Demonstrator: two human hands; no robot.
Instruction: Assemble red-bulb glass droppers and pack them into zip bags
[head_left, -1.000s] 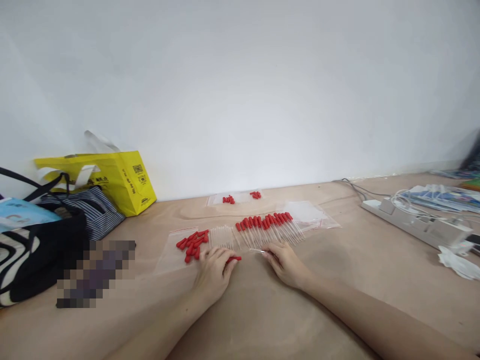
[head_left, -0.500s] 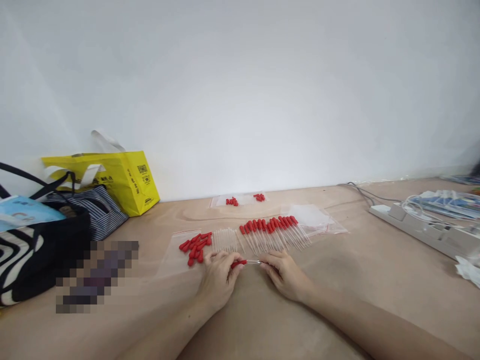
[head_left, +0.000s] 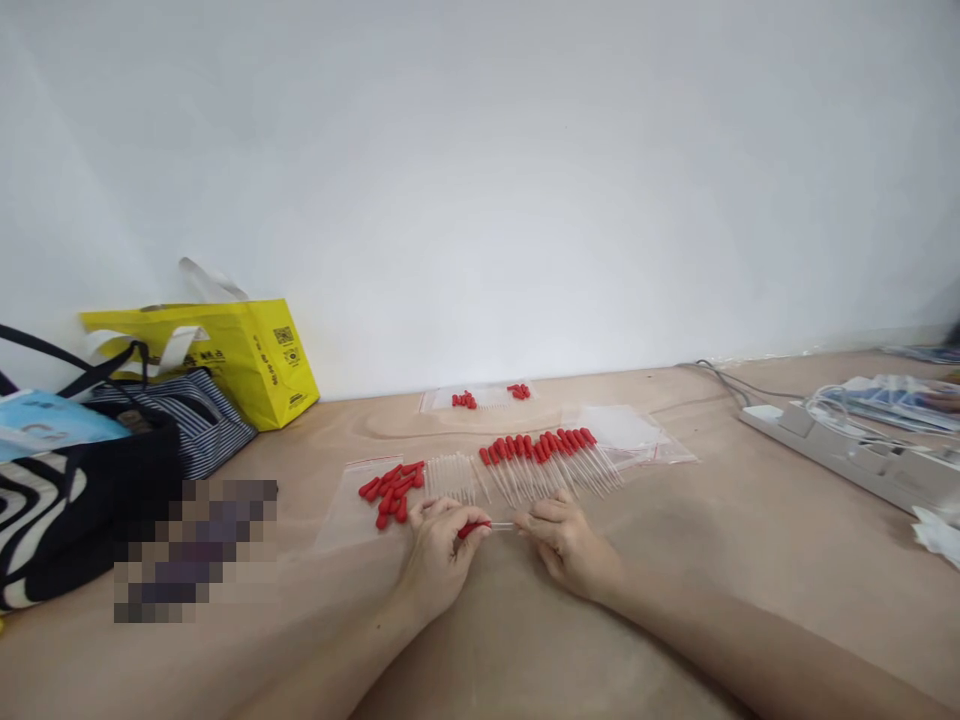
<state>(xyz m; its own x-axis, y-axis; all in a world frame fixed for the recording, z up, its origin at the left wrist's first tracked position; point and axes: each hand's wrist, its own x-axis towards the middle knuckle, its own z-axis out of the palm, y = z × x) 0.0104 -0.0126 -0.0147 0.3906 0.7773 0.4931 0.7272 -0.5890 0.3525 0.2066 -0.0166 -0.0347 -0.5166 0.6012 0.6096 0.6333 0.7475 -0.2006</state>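
My left hand (head_left: pixel 441 548) pinches a red rubber bulb (head_left: pixel 472 528) near the table's middle. A clear thin tube (head_left: pixel 502 526) runs from the bulb to my right hand (head_left: pixel 568 545), whose fingers are closed on its other end. Left of my hands, loose red bulbs (head_left: pixel 390 492) lie on a clear plastic bag (head_left: pixel 346 510). Beside them is a row of bare clear tubes (head_left: pixel 450 478). Further right, several tubes topped with red bulbs (head_left: pixel 540 452) lie side by side, just beyond my right hand.
More red bulbs (head_left: pixel 519 391) lie on a bag near the wall. Clear bags (head_left: pixel 630 436) lie right of the tubes. A yellow bag (head_left: pixel 281 365) and a black-and-white bag (head_left: pixel 75 520) stand at left; a white power strip (head_left: pixel 832 455) lies at right.
The fingers of my right hand have shifted slightly left along the clear tube. My left hand still pinches the red bulb, in nearly the same place.
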